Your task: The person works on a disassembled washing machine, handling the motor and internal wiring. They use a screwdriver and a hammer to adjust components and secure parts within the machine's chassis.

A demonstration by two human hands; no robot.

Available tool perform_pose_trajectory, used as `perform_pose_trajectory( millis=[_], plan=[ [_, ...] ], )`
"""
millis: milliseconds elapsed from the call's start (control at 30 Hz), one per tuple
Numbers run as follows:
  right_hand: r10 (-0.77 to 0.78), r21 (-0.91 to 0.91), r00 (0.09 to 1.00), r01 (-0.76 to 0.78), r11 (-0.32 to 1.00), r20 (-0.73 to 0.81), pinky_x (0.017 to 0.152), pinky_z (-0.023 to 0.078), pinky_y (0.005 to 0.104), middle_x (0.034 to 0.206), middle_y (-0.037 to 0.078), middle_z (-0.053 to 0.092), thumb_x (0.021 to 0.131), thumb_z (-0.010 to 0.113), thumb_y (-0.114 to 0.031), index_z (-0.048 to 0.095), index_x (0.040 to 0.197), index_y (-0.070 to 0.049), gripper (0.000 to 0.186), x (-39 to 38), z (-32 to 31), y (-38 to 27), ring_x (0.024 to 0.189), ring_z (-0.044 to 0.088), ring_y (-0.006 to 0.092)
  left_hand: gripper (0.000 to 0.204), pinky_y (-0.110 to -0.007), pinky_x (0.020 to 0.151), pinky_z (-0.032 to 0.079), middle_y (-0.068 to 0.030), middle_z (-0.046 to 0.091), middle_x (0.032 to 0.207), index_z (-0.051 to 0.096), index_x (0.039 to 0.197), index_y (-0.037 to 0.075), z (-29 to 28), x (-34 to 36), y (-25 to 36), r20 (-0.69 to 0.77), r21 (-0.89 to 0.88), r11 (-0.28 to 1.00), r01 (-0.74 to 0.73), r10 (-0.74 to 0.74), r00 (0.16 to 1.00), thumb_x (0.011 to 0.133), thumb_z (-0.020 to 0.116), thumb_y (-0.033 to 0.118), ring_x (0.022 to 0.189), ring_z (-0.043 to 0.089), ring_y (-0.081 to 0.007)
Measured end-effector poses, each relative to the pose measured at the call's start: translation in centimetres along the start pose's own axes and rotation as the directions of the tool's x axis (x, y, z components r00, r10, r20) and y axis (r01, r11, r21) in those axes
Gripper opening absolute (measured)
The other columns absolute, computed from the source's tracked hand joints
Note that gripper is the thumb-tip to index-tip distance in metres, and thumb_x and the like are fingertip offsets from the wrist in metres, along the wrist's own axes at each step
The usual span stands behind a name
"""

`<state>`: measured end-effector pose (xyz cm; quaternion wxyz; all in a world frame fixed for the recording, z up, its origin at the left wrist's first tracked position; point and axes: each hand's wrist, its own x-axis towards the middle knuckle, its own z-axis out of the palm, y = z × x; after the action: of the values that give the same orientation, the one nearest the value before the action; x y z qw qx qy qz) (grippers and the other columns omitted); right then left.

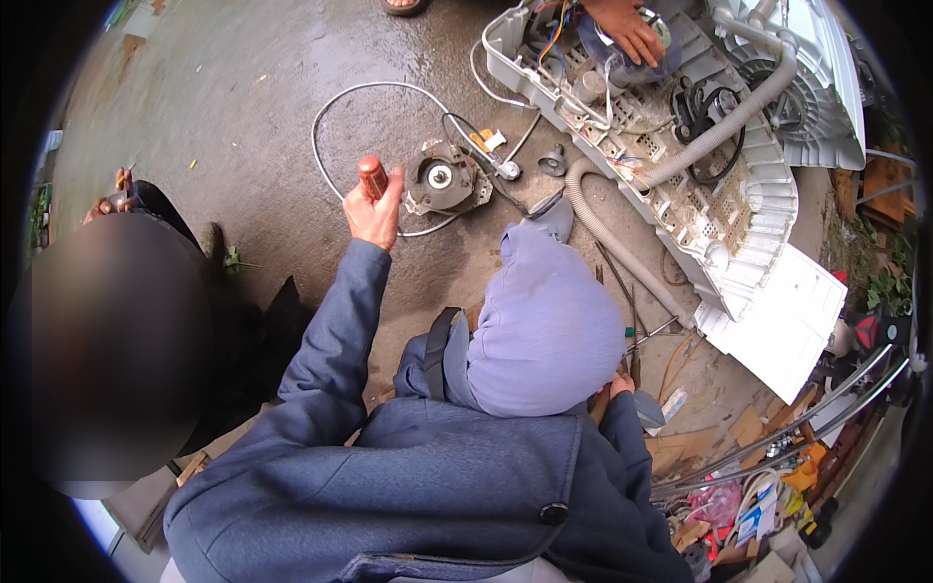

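Observation:
My left hand (374, 216) is closed round a red handle (372, 173), which looks like a screwdriver's; its shaft is out of sight. Just right of that hand a round motor (442, 180) lies on the wet concrete, with a pale grey cable (330, 107) looping around it. My right hand (620, 386) is low beside my bent knee, next to several long thin tools (637, 340) on the ground. The knee partly hides its fingers, so whether it holds anything is unclear. A small grey cone-shaped part (552, 160) stands right of the motor.
A white washing-machine tub housing (671, 194) with wires and a grey corrugated hose (607, 228) lies at the right. Another person's hand (627, 31) rests on it. A second person (117, 340) sits close at my left. Scrap and cardboard (719, 505) lie at the lower right.

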<state>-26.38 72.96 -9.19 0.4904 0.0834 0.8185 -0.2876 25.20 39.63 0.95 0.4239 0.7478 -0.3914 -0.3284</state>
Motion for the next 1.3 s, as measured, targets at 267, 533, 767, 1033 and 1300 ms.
perform_pose_trajectory(
  millis=[267,533,767,1033,1300],
  plan=[
    [-0.007,0.022,1.000,0.007,1.000,0.010,0.043,0.052,0.0388,0.071,0.013,0.058,0.084,0.068,-0.001,0.021,0.151,0.011,0.082,0.1,-0.4,0.0,0.050,0.057,0.0237,0.022,-0.027,0.052,0.048,-0.0040,0.067,0.067,0.069,0.075,-0.001,-3.1,-2.7,3.8,-0.115,0.145,0.935,-0.323,0.340,0.933,0.093,0.071,0.012,0.053,0.060,-0.0113],
    [0.010,-0.016,0.999,-0.010,1.000,0.037,0.045,0.052,0.0395,0.072,0.013,0.058,0.084,0.067,-0.001,0.016,0.156,0.008,0.089,0.5,-1.0,0.3,0.053,0.058,0.0236,0.018,-0.025,0.046,0.048,-0.0037,0.065,0.067,0.068,0.076,0.000,-2.5,-2.0,3.9,-0.139,-0.240,0.954,-0.179,0.148,0.979,0.092,0.070,0.008,0.050,0.059,-0.0106],
    [-0.010,-0.039,1.000,0.011,0.999,0.018,0.044,0.052,0.0400,0.071,0.014,0.058,0.083,0.066,-0.002,0.027,0.149,0.010,0.078,0.2,-0.6,0.3,0.050,0.057,0.0246,0.017,-0.025,0.049,0.051,-0.0039,0.066,0.068,0.070,0.081,-0.002,-1.6,-1.2,2.5,-0.125,-0.206,0.965,-0.160,0.137,0.983,0.092,0.071,0.011,0.052,0.061,-0.0117],
    [-0.058,0.019,0.998,0.058,0.998,-0.005,0.042,0.052,0.0399,0.070,0.014,0.058,0.083,0.065,-0.001,0.034,0.139,0.012,0.065,0.1,-0.3,0.3,0.050,0.057,0.0252,0.020,-0.025,0.049,0.051,-0.0036,0.065,0.067,0.070,0.077,-0.001,-1.0,-0.9,2.0,-0.100,-0.183,0.970,-0.161,0.145,0.984,0.093,0.070,0.011,0.051,0.061,-0.0115],
    [-0.046,-0.048,0.999,0.046,0.998,0.001,0.042,0.051,0.0394,0.069,0.014,0.058,0.084,0.066,-0.004,0.041,0.132,0.010,0.056,-0.5,-0.4,-0.2,0.049,0.057,0.0255,0.020,-0.027,0.053,0.052,-0.0039,0.066,0.069,0.070,0.080,-0.002,-1.5,-0.9,1.6,-0.003,-0.117,0.986,-0.115,0.115,0.993,0.094,0.070,0.013,0.055,0.062,-0.0122]
  ],
)
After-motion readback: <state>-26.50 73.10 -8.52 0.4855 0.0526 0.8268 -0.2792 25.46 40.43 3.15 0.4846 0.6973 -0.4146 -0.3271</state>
